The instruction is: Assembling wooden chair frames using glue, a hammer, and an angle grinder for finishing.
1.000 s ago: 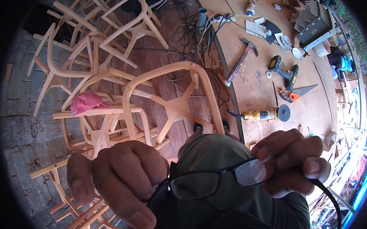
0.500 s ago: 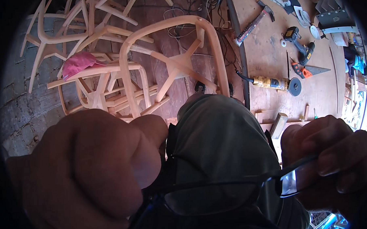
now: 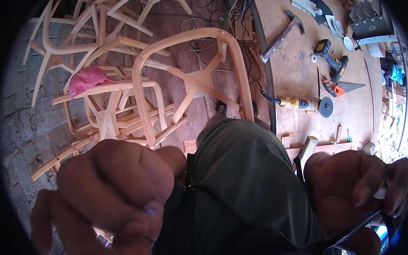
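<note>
My left hand [image 3: 116, 189] is at the lower left, its fingers curled closed. Whatever it grips, if anything, is hidden behind the knuckles. At the lower right my right hand [image 3: 349, 181] has bent fingers pinching the dark, thin frame of a pair of eyeglasses [image 3: 349, 234]. Most of the glasses lie in shadow or below the lower edge. Between the hands are my dark green-grey clothed lap and legs [image 3: 246, 166]. Short black straps show beside each hand.
Ahead stands a bare wooden chair frame [image 3: 142, 87], with more frames stacked to the left and a pink cap [image 3: 88, 81] on them. On the workbench [image 3: 296, 70] at right lie a hammer [image 3: 281, 37], cordless drill [image 3: 334, 57], handsaw [image 3: 339, 87] and angle grinder [image 3: 304, 104]. Cables trail behind.
The eyeglasses have dropped toward the lower edge, and their lenses no longer show clearly. Both hands sit slightly lower, the left one having turned and shifted right.
</note>
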